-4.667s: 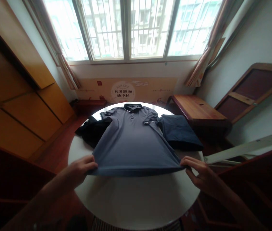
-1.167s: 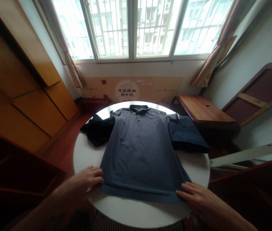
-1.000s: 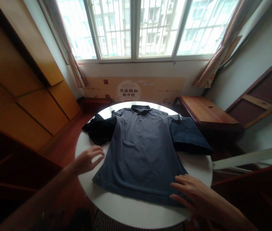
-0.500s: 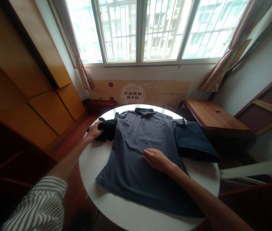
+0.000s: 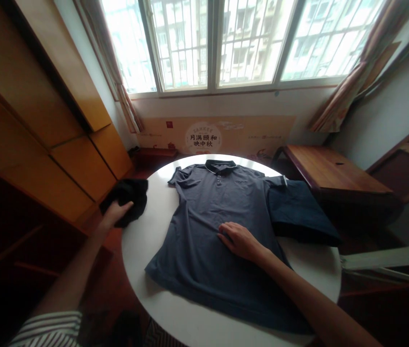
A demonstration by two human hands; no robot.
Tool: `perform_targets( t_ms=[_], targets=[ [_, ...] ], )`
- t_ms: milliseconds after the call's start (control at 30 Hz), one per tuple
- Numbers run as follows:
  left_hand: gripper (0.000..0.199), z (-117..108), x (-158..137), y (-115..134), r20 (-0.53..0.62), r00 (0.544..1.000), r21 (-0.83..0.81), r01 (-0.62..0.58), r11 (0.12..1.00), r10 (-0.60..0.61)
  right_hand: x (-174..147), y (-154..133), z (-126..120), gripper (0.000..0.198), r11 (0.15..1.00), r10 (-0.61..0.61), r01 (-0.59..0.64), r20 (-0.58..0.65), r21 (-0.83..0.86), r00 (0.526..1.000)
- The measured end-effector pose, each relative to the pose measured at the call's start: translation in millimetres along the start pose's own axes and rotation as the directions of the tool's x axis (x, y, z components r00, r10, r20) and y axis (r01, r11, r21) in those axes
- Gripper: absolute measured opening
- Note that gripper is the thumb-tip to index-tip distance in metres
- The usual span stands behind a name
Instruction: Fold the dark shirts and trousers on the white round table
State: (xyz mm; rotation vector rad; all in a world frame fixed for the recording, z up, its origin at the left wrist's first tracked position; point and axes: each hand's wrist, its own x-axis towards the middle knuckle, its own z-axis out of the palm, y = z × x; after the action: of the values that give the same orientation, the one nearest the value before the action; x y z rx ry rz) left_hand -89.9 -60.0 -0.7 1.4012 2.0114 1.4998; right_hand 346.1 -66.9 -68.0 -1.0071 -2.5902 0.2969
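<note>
My left hand (image 5: 116, 213) grips a bunched black cloth (image 5: 134, 197), held at the table's left edge; its exact kind does not show. A dark grey polo shirt (image 5: 204, 260) lies spread face up, its black collar with white trim pointing toward the window. On the middle of the shirt rests my right hand (image 5: 238, 241), fingers loosely bent and lying on the fabric, with nothing visible in it. Folded dark navy cloth (image 5: 300, 212) lies to the right, partly under the shirt's right sleeve.
The round white table (image 5: 143, 241) carries the clothes. Behind it are a barred window (image 5: 248, 43) and a printed banner (image 5: 233, 132). A wooden bench (image 5: 327, 168) stands at the right, wooden cabinets (image 5: 70, 168) at the left.
My left hand has lifted the black cloth from beside the shirt's left sleeve and carried it left to the table's edge. My right hand stays on the shirt.
</note>
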Motion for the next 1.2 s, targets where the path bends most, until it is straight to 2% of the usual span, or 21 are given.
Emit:
perform_targets(
  t_ms=[67,133,200,333,400,467,533,567,600,633,667,700,733,767,800,867,967,1067,1200],
  targets=[
    [0.049,-1,-4,1,0.099,0.992,0.19,0.06,0.98,-0.08,0,1,1,0.018,1.0,-0.002,0.002,-0.003,0.005,1.0],
    [0.047,-2,2,8,0.176,0.976,0.303,0.067,0.951,-0.125,1,1,2,0.018,1.0,-0.002,0.002,-0.005,0.007,1.0],
    [0.046,-4,13,18,0.218,0.97,0.332,0.031,0.943,-0.109,1,1,2,0.018,1.0,-0.003,0.003,-0.007,0.01,1.0],
    [0.053,-2,38,30,0.26,0.965,0.274,-0.033,0.961,-0.041,1,1,2,0.018,1.0,-0.002,0.002,-0.002,0.022,1.0],
    [0.054,6,45,28,0.348,0.935,0.333,-0.057,0.941,-0.067,0,1,1,0.017,1.0,-0.004,0.004,-0.002,0.024,1.0],
    [0.049,18,48,22,0.435,0.887,0.498,-0.094,0.862,-0.155,0,1,1,0.018,1.0,-0.006,0.006,-0.006,0.025,1.0],
    [0.045,31,47,15,0.433,0.87,0.664,-0.131,0.736,-0.237,0,1,2,0.018,1.0,-0.005,0.005,-0.009,0.029,1.0],
    [0.047,36,46,13,0.411,0.885,0.71,-0.16,0.686,-0.219,0,1,2,0.018,0.999,-0.004,0.004,-0.009,0.033,1.0],
    [0.052,41,46,11,0.396,0.907,0.719,-0.209,0.663,-0.145,0,1,2,0.017,0.999,-0.003,0.004,-0.008,0.035,1.0],
    [0.057,46,47,12,0.394,0.919,0.688,-0.282,0.668,-0.018,0,1,2,0.017,0.999,-0.002,0.002,-0.006,0.037,1.0],
    [0.061,51,50,13,0.398,0.907,0.62,-0.375,0.689,0.136,0,1,1,0.017,0.999,-0.001,0.001,-0.003,0.038,1.0],
    [0.06,58,55,16,0.397,0.874,0.525,-0.468,0.711,0.282,-1,1,1,0.016,0.999,0.0,0.0,-0.003,0.039,1.0],
    [0.057,66,62,19,0.393,0.837,0.423,-0.532,0.733,0.38,-1,1,1,0.016,0.999,0.001,-0.001,-0.004,0.04,1.0],
    [0.051,76,70,22,0.398,0.824,0.344,-0.541,0.768,0.403,-1,0,1,0.015,0.999,0.002,-0.002,-0.005,0.041,1.0],
    [0.047,88,81,25,0.413,0.836,0.3,-0.5,0.812,0.362,-1,0,1,0.015,0.999,0.004,-0.003,-0.007,0.041,1.0],
    [0.039,117,103,29,0.444,0.878,0.317,-0.343,0.884,0.181,-1,0,0,0.014,0.999,0.007,-0.006,-0.01,0.041,1.0],
    [0.028,162,131,25,0.428,0.903,0.416,-0.168,0.893,-0.029,-1,0,1,0.014,0.999,0.013,-0.013,-0.011,0.032,1.0],
    [0.027,195,146,14,0.412,0.901,0.475,-0.086,0.876,-0.135,-2,0,3,0.015,1.0,0.025,-0.025,-0.008,0.013,1.0],
    [0.028,214,156,4,0.365,0.911,0.509,-0.023,0.861,-0.191,-2,-1,2,0.015,0.999,0.034,-0.034,0.005,0.013,0.999]
  ],
)
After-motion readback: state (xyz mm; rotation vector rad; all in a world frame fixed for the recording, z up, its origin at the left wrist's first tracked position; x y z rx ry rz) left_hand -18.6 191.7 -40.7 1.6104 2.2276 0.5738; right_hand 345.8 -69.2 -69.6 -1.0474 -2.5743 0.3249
